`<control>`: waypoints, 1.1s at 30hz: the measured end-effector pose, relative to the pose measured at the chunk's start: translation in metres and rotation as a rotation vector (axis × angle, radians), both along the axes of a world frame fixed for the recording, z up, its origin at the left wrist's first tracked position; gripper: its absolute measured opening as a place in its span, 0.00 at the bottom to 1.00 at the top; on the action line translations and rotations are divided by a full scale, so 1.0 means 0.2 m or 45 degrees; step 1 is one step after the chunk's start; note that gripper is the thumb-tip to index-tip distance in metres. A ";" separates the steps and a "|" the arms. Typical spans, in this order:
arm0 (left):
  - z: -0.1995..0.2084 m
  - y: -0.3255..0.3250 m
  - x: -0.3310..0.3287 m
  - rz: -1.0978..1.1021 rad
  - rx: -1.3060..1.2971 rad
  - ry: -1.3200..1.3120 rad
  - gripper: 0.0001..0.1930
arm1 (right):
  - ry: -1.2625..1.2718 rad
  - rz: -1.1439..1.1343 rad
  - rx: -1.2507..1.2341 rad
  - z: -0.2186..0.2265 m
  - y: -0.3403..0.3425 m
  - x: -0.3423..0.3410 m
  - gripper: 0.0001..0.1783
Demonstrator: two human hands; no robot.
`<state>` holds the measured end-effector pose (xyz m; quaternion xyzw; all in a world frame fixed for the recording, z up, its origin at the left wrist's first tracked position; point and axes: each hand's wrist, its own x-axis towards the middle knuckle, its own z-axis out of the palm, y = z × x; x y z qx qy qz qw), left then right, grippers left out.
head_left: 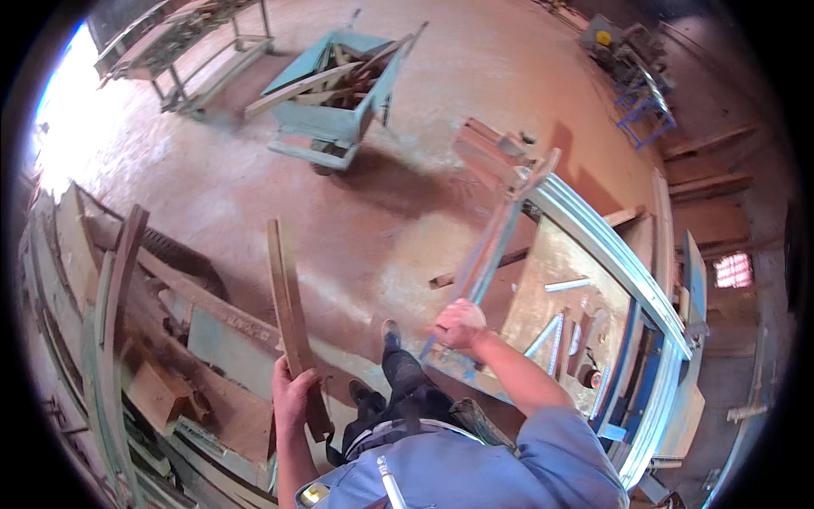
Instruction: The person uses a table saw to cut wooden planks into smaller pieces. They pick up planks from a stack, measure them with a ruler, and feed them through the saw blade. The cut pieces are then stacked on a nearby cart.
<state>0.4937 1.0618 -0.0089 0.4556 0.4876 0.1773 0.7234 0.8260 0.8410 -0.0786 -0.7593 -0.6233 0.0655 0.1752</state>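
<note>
Curved wooden strip (288,314), dark brown and rough-sawn, stands near upright at lower centre-left, gripped low by the left hand (292,392). Right hand (459,324) closes around a slim metal rail (485,254) at the pale, dusty bench (551,280) edge. Stacked planks (170,356) crowd the lower left; reddish floor (356,220) lies open toward the blue cart (335,93).

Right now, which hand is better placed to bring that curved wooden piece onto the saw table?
Left, probably. The left hand already grips the curved wooden piece, held upright beside the scrap pile. The right hand is closed on the long rail at the saw table edge.
</note>
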 end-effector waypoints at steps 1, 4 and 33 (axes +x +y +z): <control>-0.02 0.02 -0.02 0.003 0.024 -0.009 0.21 | -0.009 -0.003 0.013 -0.01 0.00 0.01 0.19; -0.04 0.10 -0.02 0.041 0.071 -0.029 0.21 | -0.041 -0.021 0.017 -0.04 0.01 0.03 0.19; -0.59 2.33 0.83 0.606 -0.129 -0.387 0.12 | -0.005 -0.830 -0.309 -0.33 0.26 0.37 0.15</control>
